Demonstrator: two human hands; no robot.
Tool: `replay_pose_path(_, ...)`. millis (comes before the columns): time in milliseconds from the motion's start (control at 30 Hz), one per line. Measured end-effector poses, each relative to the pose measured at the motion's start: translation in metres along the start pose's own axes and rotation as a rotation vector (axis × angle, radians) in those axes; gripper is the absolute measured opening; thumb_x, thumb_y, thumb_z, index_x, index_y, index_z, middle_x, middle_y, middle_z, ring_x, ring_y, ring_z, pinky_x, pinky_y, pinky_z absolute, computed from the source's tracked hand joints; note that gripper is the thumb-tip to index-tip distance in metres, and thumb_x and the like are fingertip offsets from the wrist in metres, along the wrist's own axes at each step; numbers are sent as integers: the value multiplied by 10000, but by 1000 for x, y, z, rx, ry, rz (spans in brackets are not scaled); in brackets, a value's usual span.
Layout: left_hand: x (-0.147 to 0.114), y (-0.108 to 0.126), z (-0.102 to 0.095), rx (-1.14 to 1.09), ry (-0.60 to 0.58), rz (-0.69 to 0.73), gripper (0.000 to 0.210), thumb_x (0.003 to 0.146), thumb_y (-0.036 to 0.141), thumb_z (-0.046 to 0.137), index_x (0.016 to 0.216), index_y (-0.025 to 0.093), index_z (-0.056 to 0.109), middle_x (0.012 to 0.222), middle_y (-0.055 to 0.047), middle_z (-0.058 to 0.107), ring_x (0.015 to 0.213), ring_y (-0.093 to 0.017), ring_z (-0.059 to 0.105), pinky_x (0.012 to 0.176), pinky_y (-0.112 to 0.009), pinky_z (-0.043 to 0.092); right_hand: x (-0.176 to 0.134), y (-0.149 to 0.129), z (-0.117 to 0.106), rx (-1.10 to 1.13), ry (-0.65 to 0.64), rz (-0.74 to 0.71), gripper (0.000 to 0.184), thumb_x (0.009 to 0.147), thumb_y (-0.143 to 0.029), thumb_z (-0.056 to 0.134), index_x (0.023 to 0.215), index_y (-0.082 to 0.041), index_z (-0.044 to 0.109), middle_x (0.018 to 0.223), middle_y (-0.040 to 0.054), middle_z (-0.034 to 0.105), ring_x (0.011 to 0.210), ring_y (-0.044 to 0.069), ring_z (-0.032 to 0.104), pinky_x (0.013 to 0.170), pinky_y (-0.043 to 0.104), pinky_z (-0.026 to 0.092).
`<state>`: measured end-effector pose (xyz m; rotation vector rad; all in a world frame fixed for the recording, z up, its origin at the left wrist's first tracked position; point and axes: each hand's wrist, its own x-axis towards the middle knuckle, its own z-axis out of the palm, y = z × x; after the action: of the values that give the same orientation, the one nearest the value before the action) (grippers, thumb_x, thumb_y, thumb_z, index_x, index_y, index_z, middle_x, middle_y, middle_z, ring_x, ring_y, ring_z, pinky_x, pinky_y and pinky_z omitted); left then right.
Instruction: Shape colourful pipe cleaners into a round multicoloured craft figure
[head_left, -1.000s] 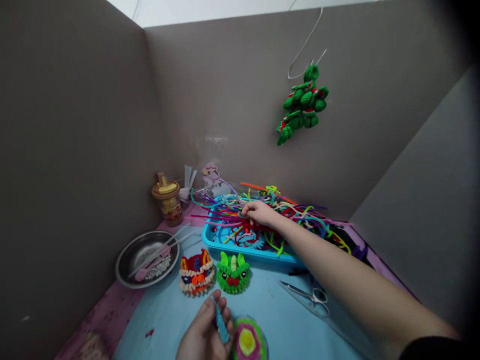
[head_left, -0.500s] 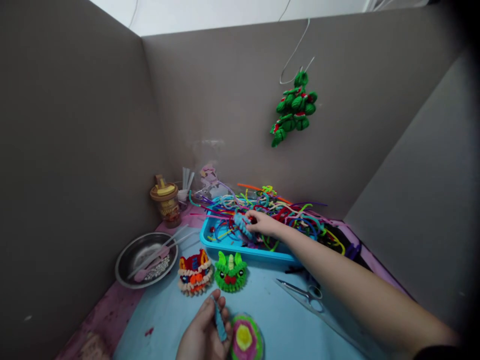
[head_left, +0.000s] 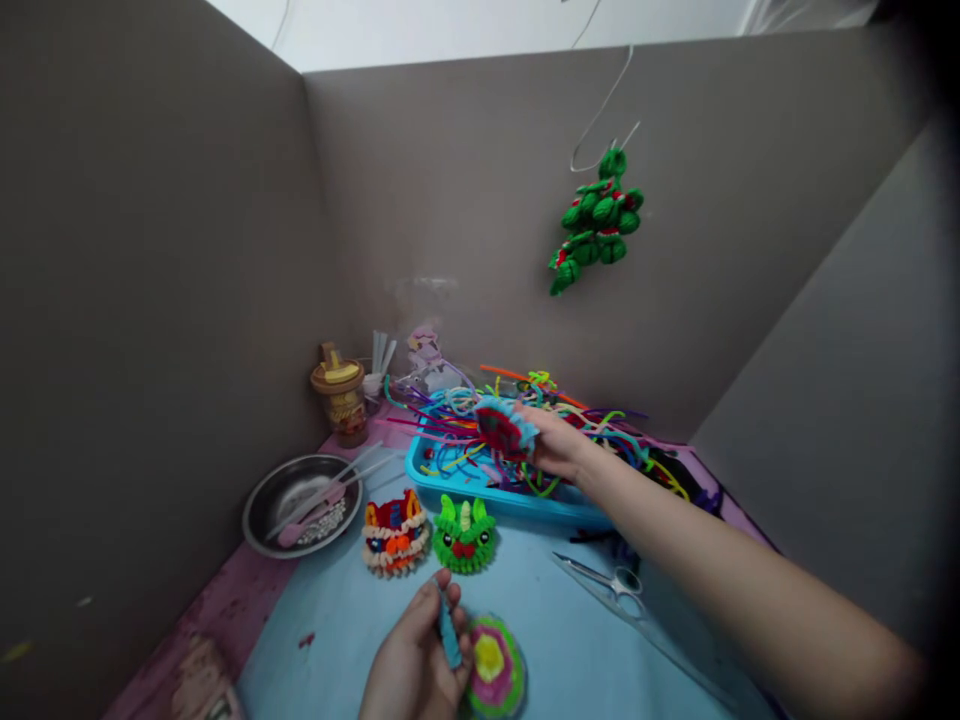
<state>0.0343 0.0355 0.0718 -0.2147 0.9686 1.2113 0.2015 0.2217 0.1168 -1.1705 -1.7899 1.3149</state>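
My left hand [head_left: 420,645], palm up at the front, closes its fingers on a short blue pipe cleaner piece [head_left: 448,630]. Beside it lies a round flower-like piece [head_left: 495,665] in yellow, magenta and green. My right hand [head_left: 553,440] reaches over the tray and grips a fuzzy piece [head_left: 504,428] with a red face and light blue edge. Below that hand, a blue tray [head_left: 480,497] holds many coloured pipe cleaners [head_left: 457,450]. Between the hands sit an orange, red and cream animal head [head_left: 395,535] and a green horned head [head_left: 465,537].
On the left stands a metal bowl [head_left: 259,510] with pink scoops and white beads. Behind it is a brown lidded cup [head_left: 343,400]. Scissors [head_left: 600,580] lie right of centre. A green bell-like cluster [head_left: 600,225] hangs before the grey partition [head_left: 465,200].
My right hand has lifted the blue-edged piece slightly and turned it so its red side shows. My left hand keeps the blue piece. The view has shifted a little.
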Motion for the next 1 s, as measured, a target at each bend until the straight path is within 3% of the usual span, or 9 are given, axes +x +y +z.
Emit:
replay_pose_path(100,-4,-2,3,-11,13,-12,119,834,125,477,939,152,527,688,5,568,483,-71,540,452,-188,416,-2,-14,48,396,-207,78,289,655,-411,651,714,-187,477,552,-49,519,457,86,475,465,206,403)
replay_pose_path(200,-5,-1,1,-20,18,1,116,840,126,469,938,149,527,689,1,569,480,-69,534,454,-187,411,4,-26,101,507,-294,121,370,580,-423,729,701,-182,476,534,-63,517,415,70,448,423,198,382)
replay_pose_path(367,-1,1,-5,-28,1,41,116,841,122,468,937,146,529,682,3,564,484,-65,533,460,-183,405,31,-36,166,560,-200,223,231,677,-281,678,657,-181,470,466,-74,494,424,73,475,460,206,415)
replay_pose_path(433,-1,1,-5,-24,12,25,114,842,126,471,936,149,532,681,7,565,481,-63,533,458,-184,402,40,-39,180,555,-165,270,133,712,-187,623,680,-179,495,481,-60,524,441,76,499,464,194,400)
replay_pose_path(500,-2,1,-4,-24,20,4,106,843,130,474,929,154,531,679,11,565,475,-63,531,455,-185,398,45,-42,187,632,-243,228,89,710,-102,575,758,-175,557,599,-28,605,547,83,569,522,188,415)
replay_pose_path(600,-4,3,0,-27,27,-13,99,849,135,465,921,157,528,672,15,565,468,-62,527,452,-185,392,45,-44,185,758,-401,141,256,672,-45,551,878,-184,614,829,7,661,732,91,618,636,192,434)
replay_pose_path(667,-6,4,1,-28,28,-11,102,852,138,461,926,156,528,676,13,568,469,-61,526,457,-187,394,44,-41,177,772,-384,145,269,651,-39,553,875,-170,623,851,25,666,740,104,628,663,211,440)
replay_pose_path(800,-8,4,1,-35,33,-32,103,845,141,473,929,160,529,669,16,564,469,-65,527,459,-192,393,43,-30,142,766,-172,116,159,659,-56,537,779,-141,597,692,32,656,630,127,633,598,228,452)
replay_pose_path(1000,-4,2,-1,-34,29,-58,112,839,144,483,935,169,535,670,21,564,462,-63,524,446,-188,388,37,-19,64,696,113,-68,117,661,-125,551,767,-158,590,604,-9,622,523,94,576,490,188,426)
